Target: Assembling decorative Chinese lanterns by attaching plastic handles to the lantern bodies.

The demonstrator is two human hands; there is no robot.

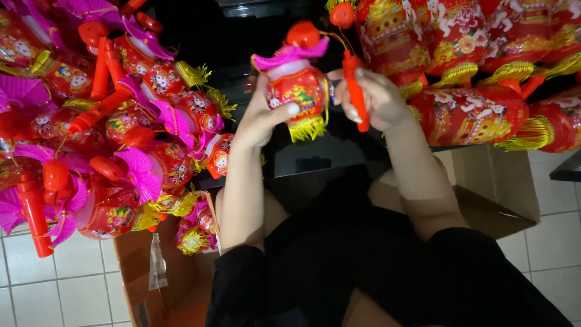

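Observation:
My left hand (265,115) grips a small red paper lantern (296,85) with a pink fan-shaped top, a red knob and a yellow fringe at the bottom, held up in front of me. My right hand (375,97) holds the lantern's red plastic stick handle (356,91), which a thin wire joins to the lantern's top. Both forearms rise from my lap, which is covered in black cloth.
A heap of similar pink-topped lanterns with red handles (109,121) fills the left. Larger red cylinder lanterns with yellow fringes (472,115) lie at the upper right. An open cardboard box (151,272) holds more lanterns at lower left; a second cardboard box (496,188) sits right. White tiled floor below.

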